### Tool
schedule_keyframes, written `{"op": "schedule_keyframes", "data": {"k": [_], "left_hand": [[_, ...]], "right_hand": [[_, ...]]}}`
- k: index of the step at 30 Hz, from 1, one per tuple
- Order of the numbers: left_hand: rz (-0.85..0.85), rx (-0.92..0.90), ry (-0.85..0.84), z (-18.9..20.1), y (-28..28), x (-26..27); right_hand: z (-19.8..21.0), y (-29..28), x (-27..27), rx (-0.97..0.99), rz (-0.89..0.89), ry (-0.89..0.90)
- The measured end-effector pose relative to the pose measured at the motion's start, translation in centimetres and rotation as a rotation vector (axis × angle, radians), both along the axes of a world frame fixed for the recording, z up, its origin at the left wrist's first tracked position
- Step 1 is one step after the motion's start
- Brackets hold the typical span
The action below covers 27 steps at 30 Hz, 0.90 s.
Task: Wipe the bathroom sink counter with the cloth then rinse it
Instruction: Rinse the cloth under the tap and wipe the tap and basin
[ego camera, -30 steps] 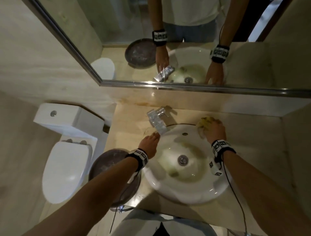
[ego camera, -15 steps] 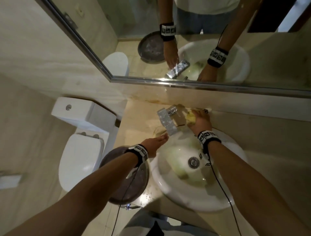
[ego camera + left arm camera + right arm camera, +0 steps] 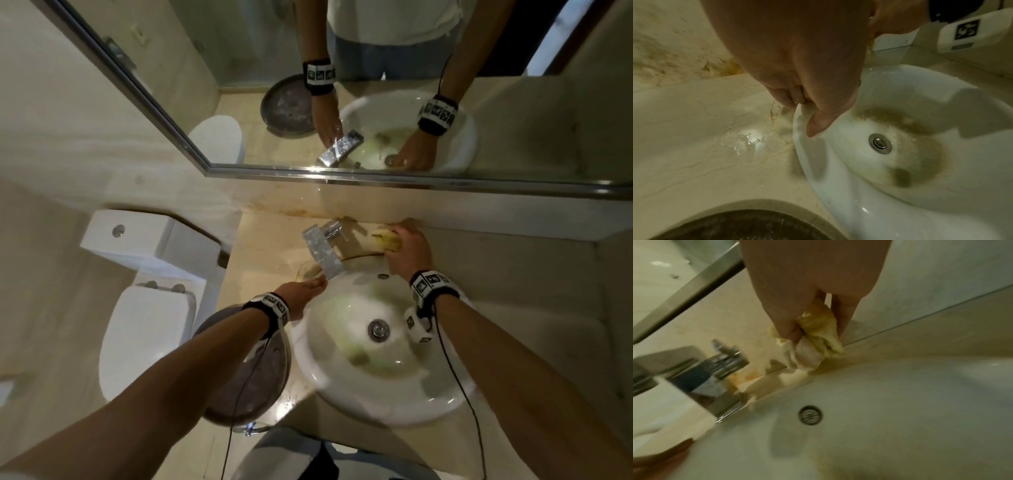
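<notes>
My right hand (image 3: 409, 250) grips a crumpled yellow cloth (image 3: 383, 240) and presses it on the beige counter (image 3: 513, 291) behind the white sink (image 3: 318, 383). It is close to the wall, just right of the chrome faucet (image 3: 323, 253). In the right wrist view the cloth (image 3: 822, 331) bulges out between the fingers of my right hand (image 3: 807, 352), where counter meets wall. My left hand (image 3: 308, 289) holds the sink's left rim. In the left wrist view my left hand (image 3: 803, 113) has its thumb inside the sink (image 3: 859, 203) and its fingers curled over the outer edge.
A dark round bowl (image 3: 246, 370) sits at the counter's front left, and a white toilet (image 3: 144, 329) stands further left. The mirror (image 3: 376, 85) hangs above the back wall. A small puddle (image 3: 748, 141) lies on the counter left of the sink. Brownish film rings the drain (image 3: 378, 329).
My right hand has slid the cloth from the sink's back right rim leftward along the wall, closer to the faucet. The left hand has stayed on the rim.
</notes>
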<state>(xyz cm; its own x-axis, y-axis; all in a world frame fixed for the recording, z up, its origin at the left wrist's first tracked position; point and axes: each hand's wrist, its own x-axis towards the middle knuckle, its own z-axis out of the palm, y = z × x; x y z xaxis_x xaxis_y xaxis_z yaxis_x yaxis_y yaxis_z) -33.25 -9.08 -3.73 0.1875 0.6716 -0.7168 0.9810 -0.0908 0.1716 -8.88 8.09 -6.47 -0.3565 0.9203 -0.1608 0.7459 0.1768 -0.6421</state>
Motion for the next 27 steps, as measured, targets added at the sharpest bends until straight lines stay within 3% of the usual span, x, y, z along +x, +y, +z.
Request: {"op": "schedule_keyframes", "data": {"k": [6,10,12,15,18,24,27], "left_hand": [[0.008,-0.005,-0.031,0.4,0.0,-0.1],[0.017,-0.002,-0.044,0.6,-0.1,-0.2],[0.011,-0.005,-0.039,0.5,-0.1,-0.3],[0.02,-0.005,-0.05,0.5,-0.1,-0.3],[0.012,-0.006,-0.049,0.3,0.0,-0.5],[0.051,-0.004,-0.033,-0.1,0.0,-0.2],[0.054,0.022,-0.012,0.4,-0.1,0.4]], "right_hand": [[0.0,0.4,10.6,0.054,-0.328,-0.119],[-8.8,2.3,15.0,0.019,-0.246,-0.196],[-10.0,2.5,14.3,0.027,-0.25,-0.239],[-6.3,2.0,10.2,0.126,-0.214,-0.222],[-4.9,2.1,7.1,0.215,-0.025,-0.28],[-3.5,3.2,0.0,0.037,0.201,-0.447],[-2.2,2.6,-1.5,-0.018,0.24,-0.343]]}}
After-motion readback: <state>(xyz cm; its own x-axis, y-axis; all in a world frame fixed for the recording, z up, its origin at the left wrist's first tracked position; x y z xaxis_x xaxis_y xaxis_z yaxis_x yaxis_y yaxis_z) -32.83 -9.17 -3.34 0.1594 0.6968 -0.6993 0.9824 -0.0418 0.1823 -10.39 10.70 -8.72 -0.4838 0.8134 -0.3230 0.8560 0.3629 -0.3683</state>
